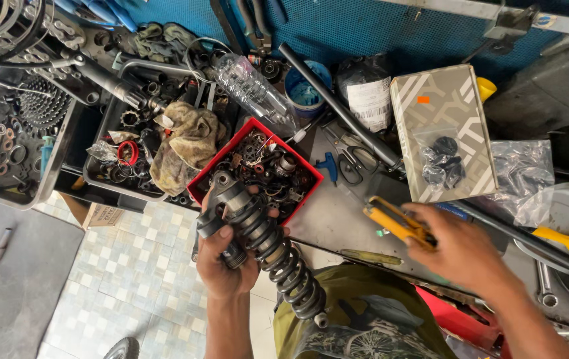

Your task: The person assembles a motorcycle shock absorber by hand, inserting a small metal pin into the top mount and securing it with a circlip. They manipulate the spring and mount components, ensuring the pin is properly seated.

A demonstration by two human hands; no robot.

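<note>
My left hand (223,260) grips a black coil-spring shock absorber (264,247), held at an angle over the workbench's front edge, its lower end near my shirt. My right hand (460,249) is closed on a yellow-handled tool (391,221) above the grey bench top, to the right of the shock. Just behind the shock's upper end sits a red tray (199,183) filled with small metal parts.
A patterned cardboard box (460,90) with a bag of black parts lies at the back right. A long black tube (337,103), a clear plastic bottle (254,90), a dirty rag (188,143), black parts bins (95,176) and a cassette (41,103) crowd the bench. Tiled floor below left.
</note>
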